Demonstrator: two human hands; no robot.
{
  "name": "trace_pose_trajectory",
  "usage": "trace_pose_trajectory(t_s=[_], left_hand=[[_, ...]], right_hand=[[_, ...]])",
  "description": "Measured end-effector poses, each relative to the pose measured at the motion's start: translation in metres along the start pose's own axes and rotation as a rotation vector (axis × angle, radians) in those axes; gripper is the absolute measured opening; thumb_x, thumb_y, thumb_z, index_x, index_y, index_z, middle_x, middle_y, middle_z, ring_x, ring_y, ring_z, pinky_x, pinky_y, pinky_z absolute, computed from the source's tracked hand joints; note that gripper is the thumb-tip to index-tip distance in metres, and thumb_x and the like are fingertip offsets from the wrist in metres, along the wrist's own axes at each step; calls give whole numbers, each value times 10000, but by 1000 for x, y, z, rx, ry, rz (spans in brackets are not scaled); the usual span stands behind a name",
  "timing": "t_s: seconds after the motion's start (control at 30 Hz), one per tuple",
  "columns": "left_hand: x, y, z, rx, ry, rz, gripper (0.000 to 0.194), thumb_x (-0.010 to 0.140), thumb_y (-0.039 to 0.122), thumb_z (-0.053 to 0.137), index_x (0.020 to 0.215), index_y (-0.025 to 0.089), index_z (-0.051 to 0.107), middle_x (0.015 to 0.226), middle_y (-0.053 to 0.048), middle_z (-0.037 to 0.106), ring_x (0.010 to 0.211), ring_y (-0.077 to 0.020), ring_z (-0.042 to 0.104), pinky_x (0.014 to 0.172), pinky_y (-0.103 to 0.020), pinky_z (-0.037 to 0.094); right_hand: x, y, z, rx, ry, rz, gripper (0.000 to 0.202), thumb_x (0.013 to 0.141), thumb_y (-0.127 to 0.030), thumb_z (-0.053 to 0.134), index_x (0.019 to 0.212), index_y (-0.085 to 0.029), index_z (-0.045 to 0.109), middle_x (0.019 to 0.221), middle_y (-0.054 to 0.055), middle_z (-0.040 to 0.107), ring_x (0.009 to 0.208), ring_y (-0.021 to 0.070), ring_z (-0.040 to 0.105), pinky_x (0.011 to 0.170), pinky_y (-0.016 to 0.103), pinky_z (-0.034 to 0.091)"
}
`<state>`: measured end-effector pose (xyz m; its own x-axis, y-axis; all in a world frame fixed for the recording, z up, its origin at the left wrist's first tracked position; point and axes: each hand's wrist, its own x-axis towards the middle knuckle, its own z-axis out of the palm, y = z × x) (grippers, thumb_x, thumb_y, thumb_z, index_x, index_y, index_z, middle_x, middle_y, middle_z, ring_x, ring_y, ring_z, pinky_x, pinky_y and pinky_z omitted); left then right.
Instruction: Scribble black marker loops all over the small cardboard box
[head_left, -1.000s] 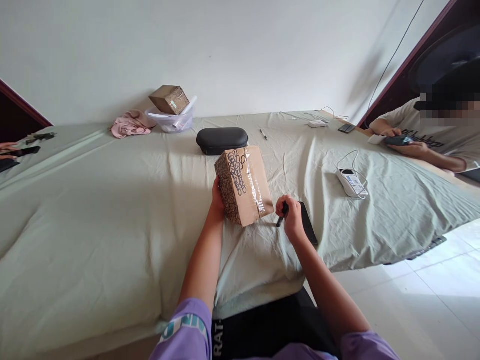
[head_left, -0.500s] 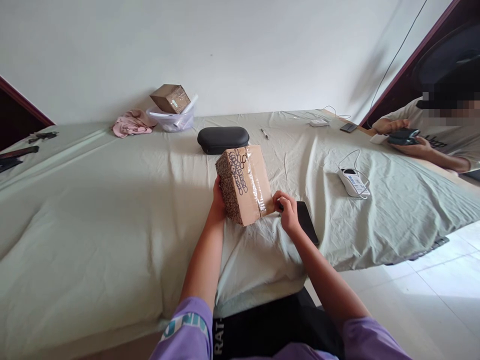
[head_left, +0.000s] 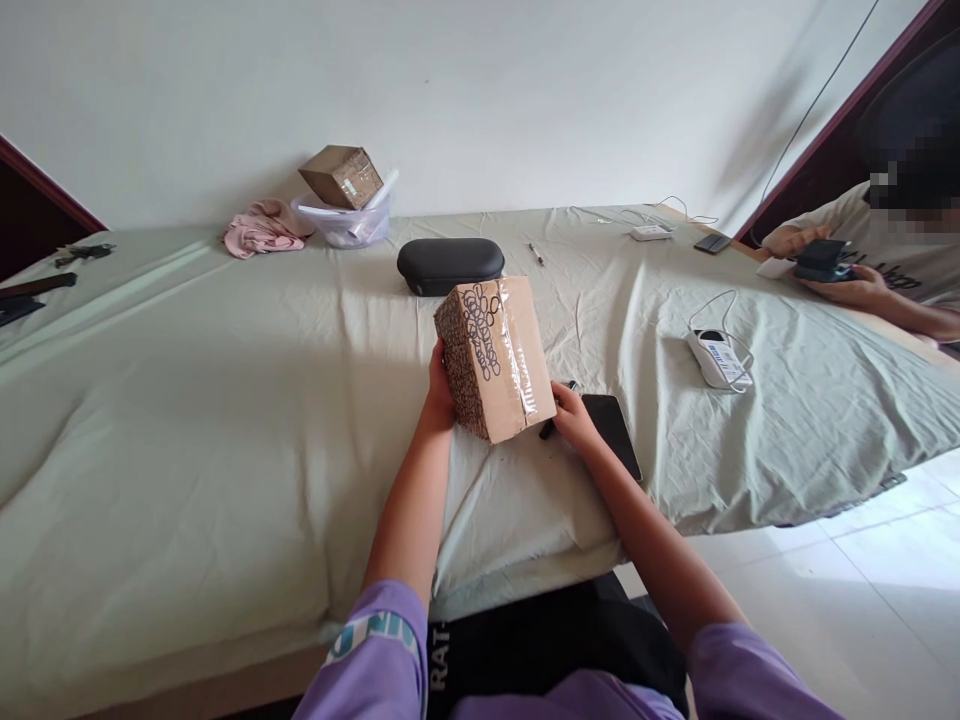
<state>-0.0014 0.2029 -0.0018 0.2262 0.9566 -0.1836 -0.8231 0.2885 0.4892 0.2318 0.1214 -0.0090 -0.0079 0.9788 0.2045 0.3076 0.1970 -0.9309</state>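
Observation:
A cardboard box [head_left: 517, 350] with clear tape and dark looped scribbles on one face is tilted between my hands. Its left side is densely covered in dark marks. My left hand [head_left: 441, 388] grips that side, its fingers mostly hidden behind the box. At the lower right edge my right hand [head_left: 573, 414] holds the box, fingertips out of sight behind it. A slim black object [head_left: 547, 430], perhaps a marker, shows partly beneath or behind my right hand. Beside that wrist lies a dark flat phone or tablet [head_left: 616, 436].
A black hard case [head_left: 450, 264] sits behind the box, near a pen [head_left: 535, 254]. Further back are a plastic basket [head_left: 360, 229] bearing another box [head_left: 337, 178], and pink cloth [head_left: 264, 230]. Right lies a white corded device [head_left: 718, 358]; another person [head_left: 885, 285] handles a dark object.
My right hand has gone from a pinch at the box's lower right corner to holding its edge. The black slim object beside it has come into view. The scene has shifted slightly.

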Motion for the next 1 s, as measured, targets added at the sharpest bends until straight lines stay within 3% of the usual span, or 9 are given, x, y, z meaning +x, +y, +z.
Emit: trace_pose_trajectory(t_s=[0.2,0.4,0.5,0.57,0.63,0.7,0.8,0.93,1.0], left_hand=[[-1,1,3,19,45,-17,645,1048,710,463,1145,186,826,964,-82,870,1060,-324,837,959,-429,681],[3,1,3,62,22,3,610,1065,657,444,1057,187,833,989,-82,874,1059,-312,837,953,-407,674],[4,1,1,78,10,24,609,1062,661,448,1055,189,832,997,-71,874,1063,-303,837,957,-399,675],[3,1,1,85,25,33,605,1064,661,442,1057,196,828,978,-62,872,1087,-306,834,975,-409,673],[2,2,2,92,39,32,607,1064,664,434,1074,198,823,979,-59,871,1130,-312,825,1002,-419,667],[2,2,3,94,49,24,616,1060,676,433,1104,196,817,1004,-62,872,1169,-319,814,1025,-425,662],[2,2,3,77,69,20,602,1059,667,454,1136,187,810,1033,-72,871,1206,-325,802,1050,-420,651],[3,2,3,58,57,25,574,1072,632,461,1159,183,808,1039,-75,868,1206,-317,803,1047,-406,648],[2,2,3,38,62,14,586,1067,647,467,1165,182,810,1020,-75,869,1172,-321,813,1024,-410,656]], right_hand=[[-11,-21,-11,-67,115,-164,94,722,-235,475,664,-245,549,652,-23,551,656,169,498,670,316,369],[-41,-65,-15,-167,3,-485,254,833,-55,424,700,-241,535,652,-25,558,602,154,485,642,309,362],[-53,-70,-13,-335,-19,-522,259,893,-56,442,745,-238,553,688,-13,586,653,171,516,711,331,386],[-61,-63,-17,-501,66,-416,192,924,-124,490,814,-236,602,781,24,653,778,216,588,794,369,408],[-69,-50,-24,-666,200,-208,145,935,-227,526,955,-228,669,986,96,721,990,300,632,895,434,430],[-78,-37,-33,-822,302,64,322,941,-339,551,1191,-197,697,1239,184,703,1186,393,604,992,523,434],[-90,-23,-46,-997,295,430,714,939,-512,616,1520,-100,559,1439,305,591,1346,505,542,1066,620,417],[-88,-18,-59,-1013,194,570,1015,881,-609,724,1650,-39,387,1407,346,601,1353,515,584,1083,618,446],[-80,-17,-64,-904,207,574,978,831,-596,767,1577,-43,464,1325,318,669,1269,477,646,1033,582,500]])
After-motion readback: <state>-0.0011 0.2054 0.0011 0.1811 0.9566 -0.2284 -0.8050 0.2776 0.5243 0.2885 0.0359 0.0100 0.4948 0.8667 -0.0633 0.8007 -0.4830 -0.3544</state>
